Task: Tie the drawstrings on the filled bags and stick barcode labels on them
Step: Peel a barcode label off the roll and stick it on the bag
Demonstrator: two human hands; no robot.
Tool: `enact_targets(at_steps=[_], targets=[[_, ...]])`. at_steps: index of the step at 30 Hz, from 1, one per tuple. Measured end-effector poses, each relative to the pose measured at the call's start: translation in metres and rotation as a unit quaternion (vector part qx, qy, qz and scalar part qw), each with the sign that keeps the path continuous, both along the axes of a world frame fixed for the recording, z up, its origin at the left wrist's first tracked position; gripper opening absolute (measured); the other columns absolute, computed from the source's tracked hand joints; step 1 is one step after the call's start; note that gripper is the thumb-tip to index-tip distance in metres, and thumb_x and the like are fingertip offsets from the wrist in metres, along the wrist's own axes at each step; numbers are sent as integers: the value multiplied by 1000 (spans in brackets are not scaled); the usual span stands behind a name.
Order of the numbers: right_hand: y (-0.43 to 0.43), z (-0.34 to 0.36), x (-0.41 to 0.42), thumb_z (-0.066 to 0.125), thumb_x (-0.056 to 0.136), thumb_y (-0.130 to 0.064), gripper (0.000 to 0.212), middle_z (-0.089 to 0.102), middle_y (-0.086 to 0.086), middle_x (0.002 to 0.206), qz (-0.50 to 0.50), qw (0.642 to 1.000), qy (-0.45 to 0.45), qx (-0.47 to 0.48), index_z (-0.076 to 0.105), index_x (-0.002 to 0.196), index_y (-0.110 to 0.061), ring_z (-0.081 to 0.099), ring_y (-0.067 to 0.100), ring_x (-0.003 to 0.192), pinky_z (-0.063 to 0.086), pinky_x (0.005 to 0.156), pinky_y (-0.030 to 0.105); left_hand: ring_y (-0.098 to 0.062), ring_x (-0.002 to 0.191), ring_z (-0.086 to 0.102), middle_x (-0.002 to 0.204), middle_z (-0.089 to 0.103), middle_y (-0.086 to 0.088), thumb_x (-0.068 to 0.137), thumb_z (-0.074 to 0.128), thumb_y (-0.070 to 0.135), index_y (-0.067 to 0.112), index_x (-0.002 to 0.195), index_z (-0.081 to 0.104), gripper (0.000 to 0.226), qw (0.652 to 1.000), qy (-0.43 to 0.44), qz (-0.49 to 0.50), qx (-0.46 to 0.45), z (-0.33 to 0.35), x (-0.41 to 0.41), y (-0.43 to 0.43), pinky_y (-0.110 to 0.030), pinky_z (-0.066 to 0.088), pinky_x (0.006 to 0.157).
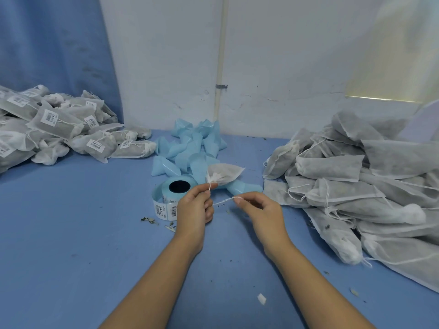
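Observation:
A small white fabric bag (224, 174) hangs in the air above the blue table, its mouth gathered tight. My left hand (196, 206) pinches the drawstring right at the gathered neck. My right hand (260, 207) pinches the loose end of the white drawstring (225, 201), which runs taut between both hands. A roll of barcode labels (169, 198) on blue backing lies just left of my left hand, partly hidden by it.
A pile of tied, labelled bags (59, 129) fills the far left. Unlabelled filled bags (356, 191) are heaped on the right. Crumpled blue backing strips (190, 148) lie at the back by the wall. Leaf scraps (152, 220) dot the blue table (71, 233).

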State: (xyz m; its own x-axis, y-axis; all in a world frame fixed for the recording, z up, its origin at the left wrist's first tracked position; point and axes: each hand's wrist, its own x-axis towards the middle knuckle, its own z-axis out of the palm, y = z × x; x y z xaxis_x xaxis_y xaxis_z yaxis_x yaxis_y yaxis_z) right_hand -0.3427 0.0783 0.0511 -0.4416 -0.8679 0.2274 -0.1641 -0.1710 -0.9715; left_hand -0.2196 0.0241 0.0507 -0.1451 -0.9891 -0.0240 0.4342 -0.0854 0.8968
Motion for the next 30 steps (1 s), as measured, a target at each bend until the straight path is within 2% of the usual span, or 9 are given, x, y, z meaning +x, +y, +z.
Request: enact_targets(at_steps=[7, 10, 13, 16, 20, 22, 25, 27, 30], targets=[[0, 3, -4, 62, 88, -7, 14, 68, -8, 71, -59, 982, -168, -58, 67, 80, -16, 57, 5, 60, 43, 56, 13, -7, 39, 23, 46, 31, 6, 93, 39, -5, 8, 93, 66, 30, 1000, -4, 11, 5, 0, -1, 0, -18, 19, 39], [-1, 3, -7, 58, 91, -7, 14, 68, -7, 72, -67, 975, -204, -66, 63, 81, -16, 56, 9, 62, 42, 53, 16, -8, 41, 23, 48, 30, 6, 93, 39, -4, 9, 92, 66, 31, 1000, -8, 18, 5, -1, -1, -1, -18, 19, 40], [1, 3, -4, 53, 86, -4, 24, 69, -7, 77, -63, 979, -175, -82, 67, 75, -19, 55, 10, 70, 41, 61, 20, -8, 42, 23, 48, 30, 5, 93, 39, -4, 10, 92, 67, 31, 1000, -14, 20, 0, -1, -1, -1, -19, 19, 40], [8, 5, 2, 43, 69, -11, 27, 63, -3, 80, -92, 982, -101, -132, 69, 74, -17, 52, 5, 74, 41, 67, 16, -9, 44, 21, 51, 29, 4, 93, 39, -4, 11, 90, 67, 32, 999, -24, 21, -4, -2, -2, 0, -19, 19, 40], [12, 6, 11, 44, 77, -11, 23, 60, 4, 90, -140, 972, 28, -189, 66, 82, -17, 51, 10, 78, 40, 70, 18, -7, 44, 23, 51, 30, 4, 92, 40, -5, 13, 85, 66, 32, 1000, -20, 6, -12, 0, -3, 2, -19, 19, 40], [9, 5, 16, 55, 85, -16, 13, 63, 3, 84, -135, 979, 55, -142, 65, 79, -20, 52, 6, 70, 40, 65, 13, -7, 43, 24, 51, 31, 4, 92, 40, -5, 12, 87, 66, 31, 999, -20, -14, -26, 1, -2, 4, -17, 20, 38], [3, 0, 22, 64, 87, -16, 11, 68, -6, 76, -82, 992, 92, -14, 69, 78, -20, 55, -4, 65, 40, 63, 8, -9, 39, 24, 46, 30, 5, 91, 37, -5, 10, 97, 66, 33, 996, -51, -57, -55, 2, -1, 8, -17, 20, 36], [1, -1, 25, 65, 88, -18, 11, 71, -10, 76, -36, 997, 61, 22, 73, 81, -19, 59, -6, 68, 42, 65, 8, -9, 39, 22, 45, 29, 5, 90, 37, -6, 9, 103, 65, 34, 991, -79, -82, -71, 4, -3, 12, -18, 20, 36], [2, 4, 23, 66, 86, -12, 16, 70, -10, 68, -4, 999, -39, 18, 73, 74, -19, 60, -2, 64, 45, 62, 11, -8, 41, 20, 45, 28, 7, 90, 35, -9, 8, 105, 61, 34, 984, -113, -113, -84, 7, -8, 17, -19, 17, 38]])
